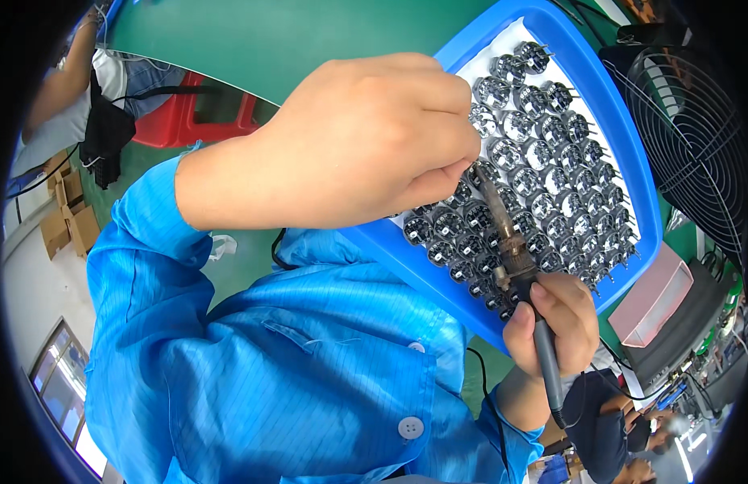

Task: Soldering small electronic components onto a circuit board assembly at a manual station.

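The left hand, in a blue striped fabric sleeve, is closing its grip in a pinch at the fingertips; what it is pinching is too small to tell. Just right of and below that grip, the rusty brown metal tip of a soldering iron with a dark grey handle is touching down among rows of small round silver-and-black components, which are sitting in a shallow bright blue plastic tray. The right hand is gripping the iron's handle, fingers wrapped closed. Further right, a round black wire fan guard is standing beyond the tray.
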